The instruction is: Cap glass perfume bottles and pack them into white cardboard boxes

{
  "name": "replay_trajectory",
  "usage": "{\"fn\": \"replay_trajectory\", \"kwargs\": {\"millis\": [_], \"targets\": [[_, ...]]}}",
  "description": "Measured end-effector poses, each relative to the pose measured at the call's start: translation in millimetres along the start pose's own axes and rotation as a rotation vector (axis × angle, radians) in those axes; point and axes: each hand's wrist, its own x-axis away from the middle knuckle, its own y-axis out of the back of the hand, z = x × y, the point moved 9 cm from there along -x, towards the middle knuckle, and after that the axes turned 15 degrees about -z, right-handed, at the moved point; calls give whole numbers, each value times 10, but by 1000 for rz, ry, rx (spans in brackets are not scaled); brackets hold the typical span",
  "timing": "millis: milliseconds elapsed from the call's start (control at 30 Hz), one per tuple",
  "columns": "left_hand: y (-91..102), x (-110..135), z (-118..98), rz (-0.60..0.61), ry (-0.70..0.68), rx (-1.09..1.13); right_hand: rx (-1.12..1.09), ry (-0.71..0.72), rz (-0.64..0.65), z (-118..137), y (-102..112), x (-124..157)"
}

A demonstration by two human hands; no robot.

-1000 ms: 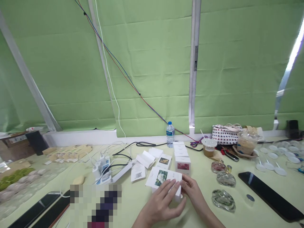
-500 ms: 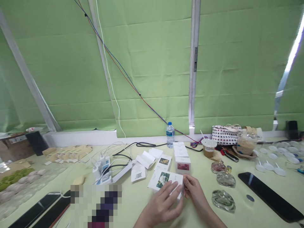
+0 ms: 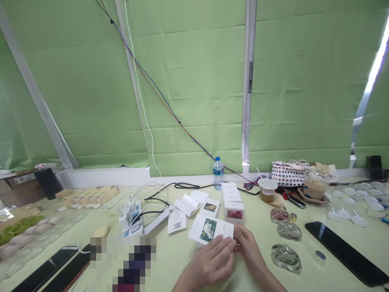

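A white cardboard box (image 3: pixel 223 229) with a white-flower picture is in my hands, tilted so its printed face shows. My left hand (image 3: pixel 209 259) lies over its near right corner, fingers bent and close together. At the box's right end, my right hand (image 3: pixel 247 243) grips the edge between thumb and fingers; its fingertips are partly hidden. Just behind stands a row of similar white boxes (image 3: pixel 234 209), the front one with a red-flower picture. Another box with a yellow-flower picture (image 3: pixel 210 207) lies left of that row. Clear glass bottles (image 3: pixel 285 258) sit right of my right hand.
A black phone (image 3: pixel 346 252) and a small silver cap (image 3: pixel 320 255) lie at the right. Behind are a water bottle (image 3: pixel 218 174), a drink cup (image 3: pixel 267 190) and a patterned bag (image 3: pixel 288 173). A power strip (image 3: pixel 156 221) with cables and white packaging (image 3: pixel 186 205) occupies the left.
My left hand's fingers have slid down and right on the box, baring more of the flower picture. My right hand keeps its place at the right end.
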Motion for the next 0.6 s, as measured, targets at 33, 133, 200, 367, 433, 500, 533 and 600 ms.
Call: {"fn": "replay_trajectory", "kwargs": {"millis": [33,133,200,367,433,500,533,600], "targets": [[-9,2,-5,6,-2,-1,-6,-17,7,-16,-9,12],[-47,16,-13,28,-4,-9,-39,-56,8,-66,-19,21],[-71,21,12,34,13,-24,-77,-71,-7,-94,-11,2],[-93,35,152,34,84,-122,-199,-94,-47,-101,11,-37],[-86,72,204,38,120,-115,-238,-113,-63,-91,18,-31],[-49,131,266,5,191,-56,-274,-137,-86,-89,34,-24],[-9,170,322,-42,261,-25,-288,-154,-104,-98,47,-23],[100,293,513,-189,495,8,-304,-204,-144,-149,78,-22]]}}
